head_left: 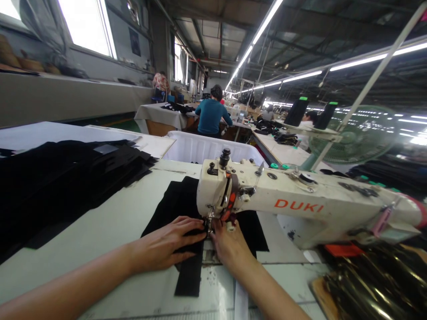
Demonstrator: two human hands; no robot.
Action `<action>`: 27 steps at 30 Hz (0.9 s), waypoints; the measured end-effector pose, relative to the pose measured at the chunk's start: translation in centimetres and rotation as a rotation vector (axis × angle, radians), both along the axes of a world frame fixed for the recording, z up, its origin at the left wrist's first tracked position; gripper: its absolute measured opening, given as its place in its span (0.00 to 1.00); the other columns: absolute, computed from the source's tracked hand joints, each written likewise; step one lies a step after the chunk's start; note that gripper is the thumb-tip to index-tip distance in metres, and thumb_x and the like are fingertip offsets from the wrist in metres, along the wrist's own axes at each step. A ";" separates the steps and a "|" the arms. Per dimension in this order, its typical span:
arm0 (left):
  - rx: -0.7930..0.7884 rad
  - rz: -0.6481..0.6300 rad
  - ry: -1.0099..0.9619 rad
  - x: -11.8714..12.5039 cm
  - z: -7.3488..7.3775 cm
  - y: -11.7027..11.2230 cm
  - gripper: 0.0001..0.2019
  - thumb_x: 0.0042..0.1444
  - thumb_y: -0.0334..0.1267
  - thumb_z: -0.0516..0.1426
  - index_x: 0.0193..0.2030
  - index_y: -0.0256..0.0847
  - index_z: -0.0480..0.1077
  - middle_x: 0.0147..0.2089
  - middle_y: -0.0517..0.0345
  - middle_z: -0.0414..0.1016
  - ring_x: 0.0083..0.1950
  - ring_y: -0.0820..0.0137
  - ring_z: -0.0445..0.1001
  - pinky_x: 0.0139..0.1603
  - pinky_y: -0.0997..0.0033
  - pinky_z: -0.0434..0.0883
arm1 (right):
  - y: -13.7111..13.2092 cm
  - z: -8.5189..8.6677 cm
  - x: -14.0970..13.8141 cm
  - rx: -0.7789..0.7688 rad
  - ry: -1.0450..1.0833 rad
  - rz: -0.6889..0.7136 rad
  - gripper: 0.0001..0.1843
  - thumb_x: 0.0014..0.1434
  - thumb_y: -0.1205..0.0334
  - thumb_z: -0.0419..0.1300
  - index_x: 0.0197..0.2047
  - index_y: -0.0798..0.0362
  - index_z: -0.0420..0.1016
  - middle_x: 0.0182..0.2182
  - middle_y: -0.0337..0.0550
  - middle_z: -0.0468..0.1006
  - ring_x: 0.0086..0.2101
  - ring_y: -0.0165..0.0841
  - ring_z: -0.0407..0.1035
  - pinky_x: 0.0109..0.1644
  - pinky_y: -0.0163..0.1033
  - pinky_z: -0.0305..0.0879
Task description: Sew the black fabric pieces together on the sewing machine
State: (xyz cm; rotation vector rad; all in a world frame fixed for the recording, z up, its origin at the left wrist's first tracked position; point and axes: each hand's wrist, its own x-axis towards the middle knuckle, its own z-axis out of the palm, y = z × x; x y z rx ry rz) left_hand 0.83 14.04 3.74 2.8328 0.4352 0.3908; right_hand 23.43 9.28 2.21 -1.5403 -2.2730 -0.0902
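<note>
A black fabric piece (176, 202) lies on the pale sewing table under the head of a sewing machine (253, 186) marked DUKI. A narrow black strip (189, 278) extends from it toward the near edge. My left hand (167, 242) rests flat on the black fabric, fingers outstretched, their tips just left of the presser foot (208, 226). To the right of that foot is my right hand (230, 242), fingers bent and close together. Its fingertips are partly hidden by the machine's parts, so what they grip cannot be made out. More black fabric (255, 231) shows beyond the right hand.
On the left lies a wide pile of black fabric pieces (66, 173). A white bin (213, 149) stands behind the machine. At right are shiny dark packages (373, 280), a green fan (353, 135) and thread cones (296, 111). A person in blue (213, 116) sits farther ahead.
</note>
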 end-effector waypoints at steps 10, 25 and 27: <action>0.007 -0.001 -0.005 -0.1 -0.5 0.2 0.25 0.67 0.38 0.55 0.70 0.50 0.57 0.68 0.49 0.59 0.68 0.54 0.58 0.68 0.49 0.59 | 1.5 1.7 1.9 -0.112 -0.021 0.057 0.08 0.61 0.67 0.62 0.44 0.50 0.77 0.42 0.42 0.79 0.46 0.35 0.72 0.50 0.36 0.67; 0.054 0.017 -0.022 0.0 -0.1 -0.2 0.24 0.66 0.37 0.55 0.69 0.50 0.59 0.66 0.51 0.62 0.66 0.56 0.61 0.66 0.54 0.62 | 0.3 1.3 1.0 -0.027 -0.073 -0.130 0.13 0.62 0.64 0.60 0.50 0.54 0.74 0.47 0.52 0.76 0.47 0.42 0.70 0.45 0.43 0.70; 0.060 0.001 -0.025 0.1 0.3 -0.4 0.25 0.66 0.36 0.55 0.68 0.48 0.60 0.65 0.49 0.64 0.64 0.56 0.63 0.65 0.54 0.62 | -1.3 1.7 1.8 0.019 -0.094 -0.053 0.20 0.60 0.63 0.63 0.55 0.54 0.71 0.51 0.52 0.74 0.50 0.42 0.68 0.50 0.45 0.69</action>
